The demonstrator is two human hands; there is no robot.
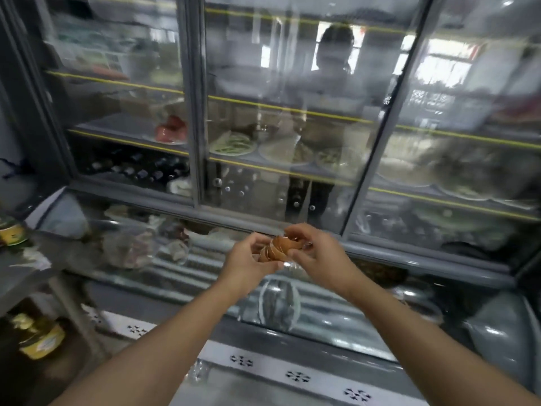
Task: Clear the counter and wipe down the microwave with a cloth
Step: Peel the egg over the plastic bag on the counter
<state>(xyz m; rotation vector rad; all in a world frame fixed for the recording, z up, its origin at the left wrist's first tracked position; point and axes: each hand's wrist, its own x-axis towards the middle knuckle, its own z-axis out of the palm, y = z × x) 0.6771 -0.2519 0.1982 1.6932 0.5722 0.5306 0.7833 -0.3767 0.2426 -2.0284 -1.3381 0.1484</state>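
Eggshells, a nested stack of brown broken halves [276,249], sit between both hands above the glass-fronted display fridge [292,142]. The stack's long axis runs from lower left to upper right, its lower end in the left hand [248,259] and its upper end under the right hand [314,253]. The left hand's grip is curled round the lower end of the stack, thumb on top and fingers beneath. The right hand's grip is also curled, fingertips [292,230] pinching the upper shells from above, thumb at the near side. Both forearms reach up from the bottom edge of the view. Motion blur softens the shells, so their number cannot be told. At far left a grey metal desk [20,276] carries a yellow-labelled jar [11,231]. Plates of green vegetables [232,145] rest on a fridge shelf behind the glass.
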